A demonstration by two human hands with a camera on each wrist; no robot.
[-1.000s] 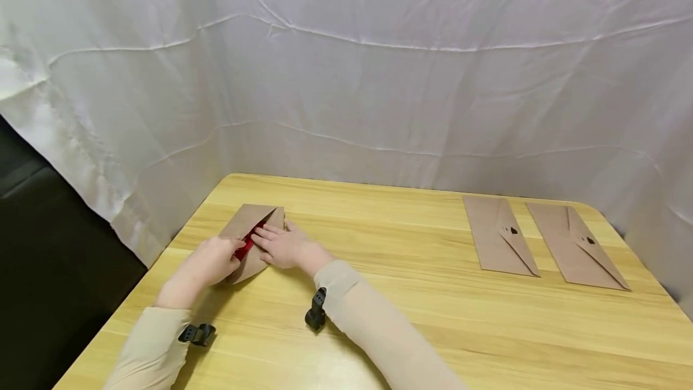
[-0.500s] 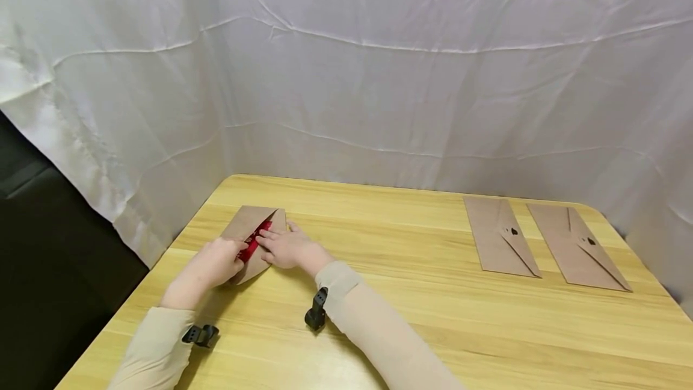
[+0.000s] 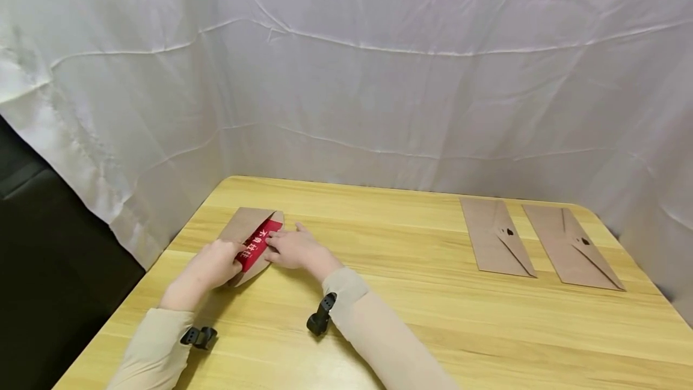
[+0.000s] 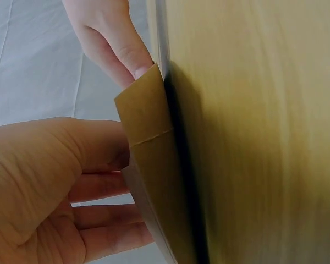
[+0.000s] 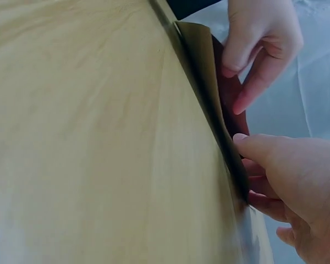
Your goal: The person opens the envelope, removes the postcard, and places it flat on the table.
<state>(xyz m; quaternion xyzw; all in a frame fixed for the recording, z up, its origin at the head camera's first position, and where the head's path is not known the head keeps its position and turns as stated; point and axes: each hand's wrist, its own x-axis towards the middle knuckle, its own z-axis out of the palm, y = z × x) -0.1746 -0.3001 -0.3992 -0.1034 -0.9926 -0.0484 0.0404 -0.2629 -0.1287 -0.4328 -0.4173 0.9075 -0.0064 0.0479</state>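
Observation:
A brown paper envelope (image 3: 243, 224) lies at the left end of the table, its slanted flap side gaping. A red card (image 3: 257, 244) with white characters shows in the opening. My left hand (image 3: 211, 263) bends over the card's near left end, with thumb and forefinger on it; the fingertips are partly hidden behind the envelope edge in the left wrist view. My right hand (image 3: 296, 248) holds the card's other end, its fingers on the red face and its thumb by the near edge. Both hands also show around the raised brown edge (image 5: 201, 49) in the right wrist view.
Two closed brown envelopes, the nearer one (image 3: 498, 236) and the other (image 3: 572, 247), lie flat on the right of the wooden table (image 3: 379, 239). Pale cloth (image 3: 346, 95) hangs behind and at the left. A small black device sits on each sleeve.
More of the red card shows, and its white characters have come into sight as the opening widened. My right hand has shifted slightly right; the left hand stays nearly in place.

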